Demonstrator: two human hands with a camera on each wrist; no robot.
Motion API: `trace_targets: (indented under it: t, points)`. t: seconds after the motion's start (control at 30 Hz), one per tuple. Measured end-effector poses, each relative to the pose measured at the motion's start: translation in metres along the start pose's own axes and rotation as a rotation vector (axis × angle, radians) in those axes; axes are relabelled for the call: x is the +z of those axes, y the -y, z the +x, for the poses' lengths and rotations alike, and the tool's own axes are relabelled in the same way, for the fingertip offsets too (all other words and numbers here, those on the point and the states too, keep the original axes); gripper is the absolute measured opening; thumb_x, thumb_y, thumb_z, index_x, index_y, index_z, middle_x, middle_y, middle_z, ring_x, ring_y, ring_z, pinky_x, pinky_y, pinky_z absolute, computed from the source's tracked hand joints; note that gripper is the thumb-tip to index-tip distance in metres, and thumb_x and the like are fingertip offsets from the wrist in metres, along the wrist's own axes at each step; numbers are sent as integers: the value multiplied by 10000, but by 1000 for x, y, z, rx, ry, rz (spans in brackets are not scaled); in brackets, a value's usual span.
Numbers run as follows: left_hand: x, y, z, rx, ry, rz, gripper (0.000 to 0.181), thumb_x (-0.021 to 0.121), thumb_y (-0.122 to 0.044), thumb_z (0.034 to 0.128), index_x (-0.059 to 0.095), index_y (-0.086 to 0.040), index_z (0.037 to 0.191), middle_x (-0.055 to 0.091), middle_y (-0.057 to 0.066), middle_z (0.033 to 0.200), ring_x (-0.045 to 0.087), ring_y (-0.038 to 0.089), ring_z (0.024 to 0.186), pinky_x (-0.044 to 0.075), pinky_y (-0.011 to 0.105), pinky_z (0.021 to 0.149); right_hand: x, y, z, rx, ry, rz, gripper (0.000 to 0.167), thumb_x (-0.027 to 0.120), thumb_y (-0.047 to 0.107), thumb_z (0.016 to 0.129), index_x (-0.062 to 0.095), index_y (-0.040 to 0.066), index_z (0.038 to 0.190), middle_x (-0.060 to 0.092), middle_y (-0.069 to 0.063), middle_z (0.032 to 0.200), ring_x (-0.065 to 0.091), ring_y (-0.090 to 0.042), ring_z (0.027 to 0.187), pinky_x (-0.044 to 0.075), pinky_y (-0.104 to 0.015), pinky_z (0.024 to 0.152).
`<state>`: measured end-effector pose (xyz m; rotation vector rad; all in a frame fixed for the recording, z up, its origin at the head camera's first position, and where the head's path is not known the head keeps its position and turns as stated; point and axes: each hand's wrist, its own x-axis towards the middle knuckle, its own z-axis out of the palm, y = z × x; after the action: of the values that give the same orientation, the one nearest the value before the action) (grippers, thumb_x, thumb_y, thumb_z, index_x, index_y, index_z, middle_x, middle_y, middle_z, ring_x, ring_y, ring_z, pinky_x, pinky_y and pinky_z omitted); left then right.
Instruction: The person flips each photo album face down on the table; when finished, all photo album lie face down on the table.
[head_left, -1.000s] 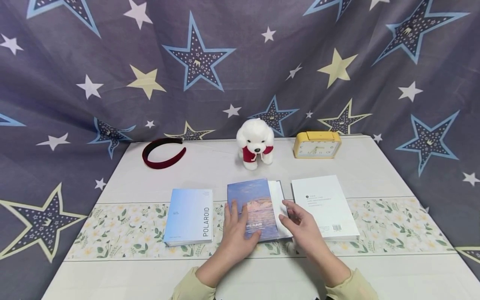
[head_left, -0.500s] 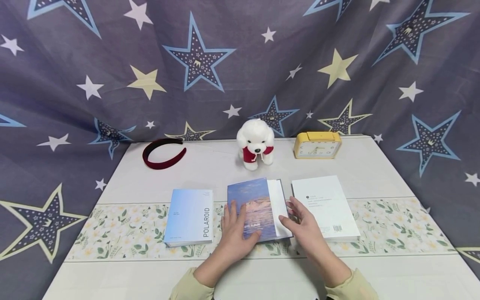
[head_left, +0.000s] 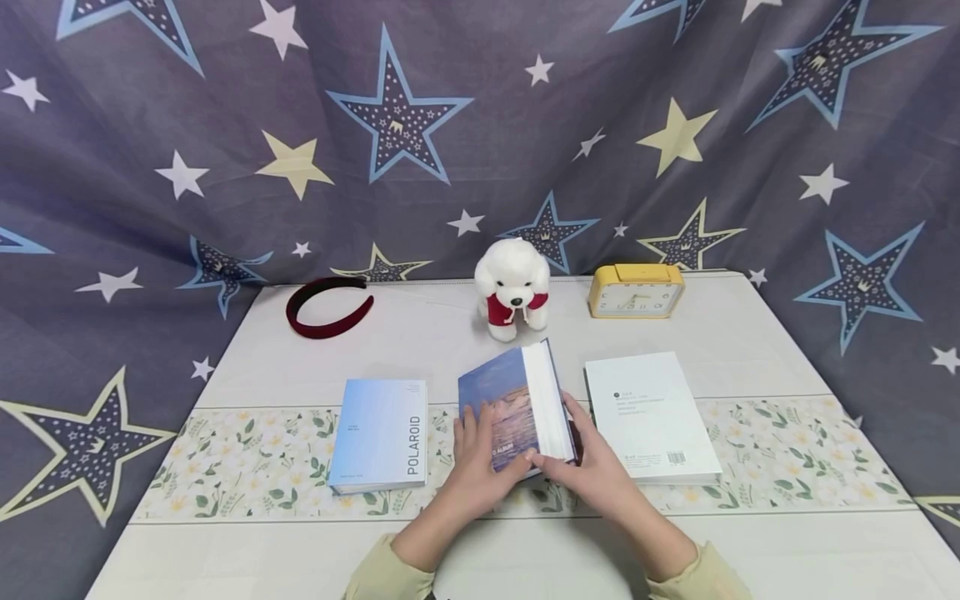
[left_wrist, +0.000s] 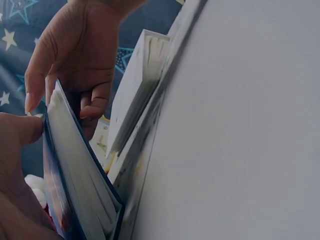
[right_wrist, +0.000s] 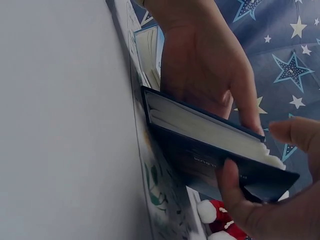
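A photo album (head_left: 498, 379) with a painted sea-and-cliff cover is tilted, its right edge raised off the table and its pale page edges showing. My left hand (head_left: 474, 462) rests on the cover with fingers extended, its thumb near the lower right part. At the raised edge my right hand (head_left: 600, 467) grips the album; in the right wrist view its fingers (right_wrist: 231, 180) press the dark back cover from below. Both thumbs come close together at the front, and whether they touch is unclear. In the left wrist view, the white pages (left_wrist: 80, 165) show between dark blue covers.
A blue Polaroid book (head_left: 378, 429) lies to the left, a white book (head_left: 648, 412) to the right. Behind stand a white plush dog (head_left: 512, 279) in red, a yellow clock (head_left: 636, 292) and a dark red headband (head_left: 322, 329). A starry curtain (head_left: 480, 125) hangs behind the table.
The album's right side has risen and turned, so its page edges show more. My right hand has moved left and now grips that edge; the left hand stays on the cover.
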<state>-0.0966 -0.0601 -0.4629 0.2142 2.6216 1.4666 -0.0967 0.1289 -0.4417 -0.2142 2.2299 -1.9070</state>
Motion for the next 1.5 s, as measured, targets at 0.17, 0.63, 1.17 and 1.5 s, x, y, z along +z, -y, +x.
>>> trace_targets:
  t: [0.17,0.63,1.17,1.5]
  points:
    - [1,-5,2,-31,-7,-36,1010,607,-559,888,66,-42,1566,-75,351,1551,-161,522,1399,8,777,1014,-1,1,-1,-71,89,34,1033,785,127,796,115,204,1578,407,-235,1449,550,-318,1176,505,-307,900]
    - [-2,-19,7,-30,72,-119,1004,579,-630,870,58,-154,1583,-91,359,1544,-70,546,1402,121,794,984,-2,1,-4,-209,149,-25,1038,762,45,813,94,231,1585,365,-304,1449,554,-401,1149,553,-336,841]
    - [-6,-27,12,76,225,-423,999,566,-521,928,-89,-113,1562,-92,150,1617,28,366,1463,120,570,1142,-2,6,-1,-332,85,-291,920,760,137,848,203,244,1572,437,-145,1482,636,-240,1058,569,-366,790]
    - [-7,-23,13,89,249,-547,953,567,-451,943,-89,-151,1566,-71,164,1615,14,320,1472,76,534,1155,-1,9,-1,-402,19,-442,832,781,184,827,343,221,1532,481,-54,1463,600,-169,1082,562,-329,778]
